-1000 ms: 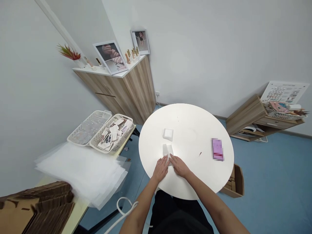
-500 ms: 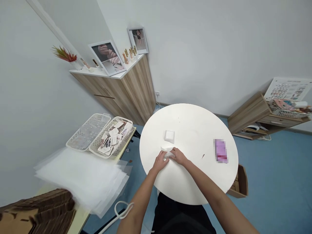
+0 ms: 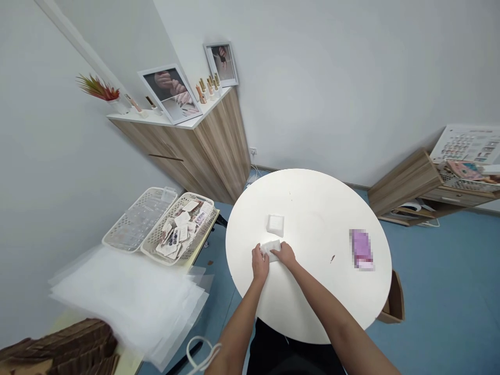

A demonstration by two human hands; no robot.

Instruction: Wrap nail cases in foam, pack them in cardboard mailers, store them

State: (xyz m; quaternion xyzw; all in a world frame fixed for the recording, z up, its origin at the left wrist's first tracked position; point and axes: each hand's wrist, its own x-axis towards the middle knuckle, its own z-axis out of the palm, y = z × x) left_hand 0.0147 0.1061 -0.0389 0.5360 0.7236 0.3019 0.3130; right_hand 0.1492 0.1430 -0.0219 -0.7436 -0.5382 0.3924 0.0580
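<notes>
White folded piece [image 3: 271, 249] gripped betw. both hands on round white table [image 3: 332, 208].
L hand [image 3: 260, 264] closed on its left end, R hand [image 3: 287, 255] w/ fingers curled over its right end. White square packet [image 3: 275, 225] just beyond, not touching hands; pixelated pink item [image 3: 361, 250] near table's right edge. Left of table: white mesh basket [image 3: 179, 229] w/ cards, 2nd mesh basket [image 3: 138, 219], plastic sheets [image 3: 125, 302], flat cardboard [image 3: 58, 349]. Behind: wood cabinet [image 3: 219, 146] w/ framed nail photos [image 3: 170, 94]. Right: wood shelf unit [image 3: 402, 187], cardboard box [image 3: 395, 302], blue floor [image 3: 441, 286]. vs 1 s ago: piece shows shorter, hands closer together, room shifted in view.
</notes>
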